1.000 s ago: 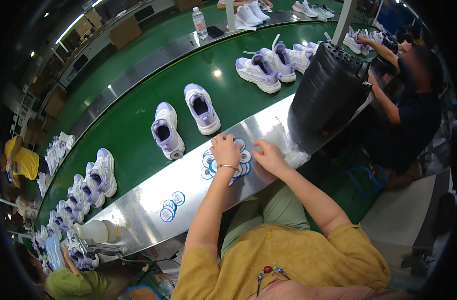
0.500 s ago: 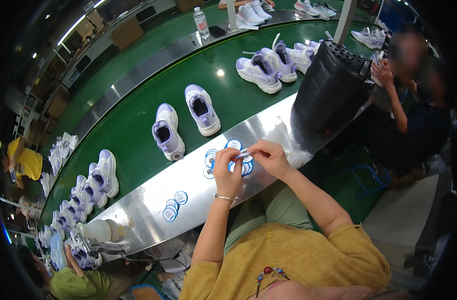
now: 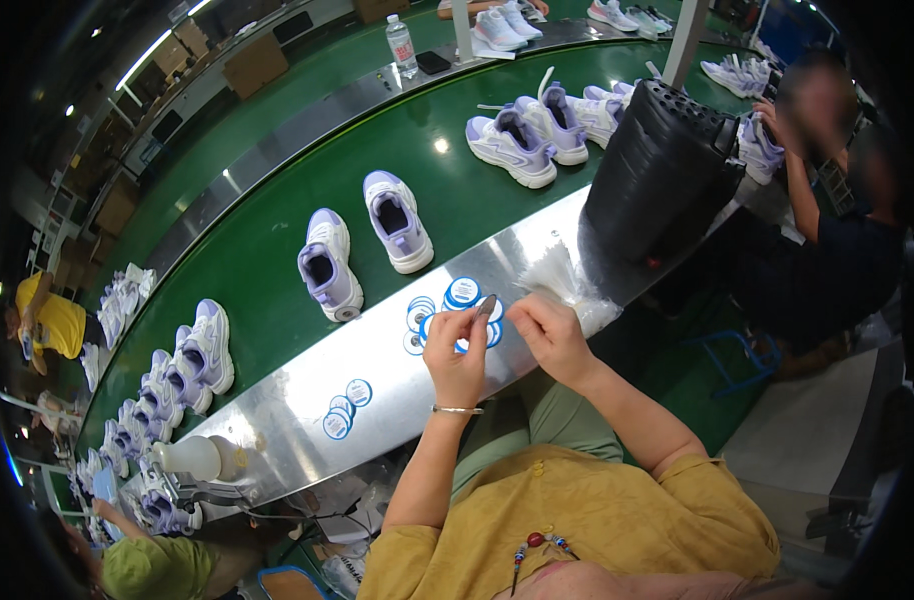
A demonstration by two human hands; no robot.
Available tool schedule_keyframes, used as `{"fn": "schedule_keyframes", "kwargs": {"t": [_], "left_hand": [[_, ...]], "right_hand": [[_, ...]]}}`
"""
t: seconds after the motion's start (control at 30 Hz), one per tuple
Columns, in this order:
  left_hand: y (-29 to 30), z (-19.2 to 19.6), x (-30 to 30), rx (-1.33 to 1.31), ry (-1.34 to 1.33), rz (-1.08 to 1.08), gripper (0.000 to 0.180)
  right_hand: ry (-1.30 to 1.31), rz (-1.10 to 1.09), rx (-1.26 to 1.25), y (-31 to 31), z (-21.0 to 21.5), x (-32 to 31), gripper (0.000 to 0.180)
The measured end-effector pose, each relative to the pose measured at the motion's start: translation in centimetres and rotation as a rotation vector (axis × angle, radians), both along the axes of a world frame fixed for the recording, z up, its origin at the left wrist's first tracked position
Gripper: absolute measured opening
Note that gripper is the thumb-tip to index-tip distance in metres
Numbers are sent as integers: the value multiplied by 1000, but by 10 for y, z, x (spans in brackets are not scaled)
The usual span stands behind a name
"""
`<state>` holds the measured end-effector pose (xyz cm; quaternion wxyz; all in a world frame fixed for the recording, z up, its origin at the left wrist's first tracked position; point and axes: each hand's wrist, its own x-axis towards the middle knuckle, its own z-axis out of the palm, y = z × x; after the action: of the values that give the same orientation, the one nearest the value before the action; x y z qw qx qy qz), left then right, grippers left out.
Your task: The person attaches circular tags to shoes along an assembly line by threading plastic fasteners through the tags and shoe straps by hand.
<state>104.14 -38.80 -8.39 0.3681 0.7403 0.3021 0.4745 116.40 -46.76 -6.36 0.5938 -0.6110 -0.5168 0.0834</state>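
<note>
Pinched between the fingertips of my left hand (image 3: 455,345) is a small dark grey oval piece (image 3: 488,304). My right hand (image 3: 555,338) is closed just to its right, a small gap away; whether its fingers hold anything cannot be made out. Beneath and behind my left hand, several round blue-and-white tags (image 3: 463,291) lie in an overlapping pile on the metal ledge (image 3: 287,415). Beyond my right hand lies a bundle of thin clear plastic strands (image 3: 555,270). Two white-and-lilac sneakers, one nearer (image 3: 329,265) and one farther (image 3: 398,222), sit on the green belt (image 3: 262,260).
Three more round tags (image 3: 347,408) lie on the ledge to the left, near a whitish translucent bottle (image 3: 190,458). A tall black perforated container (image 3: 657,180) stands at the right. More sneakers (image 3: 512,148) line the belt. Co-workers sit at both sides.
My hands have moved apart; the small piece between them is now in my left fingers only. The sneakers on the belt have shifted slightly left. The co-worker at right has moved, and a sneaker shows there.
</note>
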Motion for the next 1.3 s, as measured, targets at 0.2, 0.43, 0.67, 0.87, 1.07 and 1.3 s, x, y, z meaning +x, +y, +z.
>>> {"fn": "schedule_keyframes", "kwargs": {"t": [0.2,0.43,0.67,0.87,1.07,1.3], "left_hand": [[-4,0,5,-184,-31,-51,11],[-6,6,9,-197,7,-28,8],[-9,12,15,-37,79,-70,11],[-5,19,10,-260,-12,-344,10],[5,16,30,-839,-156,-473,10],[23,14,58,-637,28,-345,14]], "right_hand": [[-77,48,-122,1,10,-1,12],[-63,51,-187,3,7,6,16],[-26,111,-234,4,6,17,15],[85,288,-270,-5,16,34,12],[29,377,-277,-4,10,49,10],[6,189,-375,12,14,68,13]]}}
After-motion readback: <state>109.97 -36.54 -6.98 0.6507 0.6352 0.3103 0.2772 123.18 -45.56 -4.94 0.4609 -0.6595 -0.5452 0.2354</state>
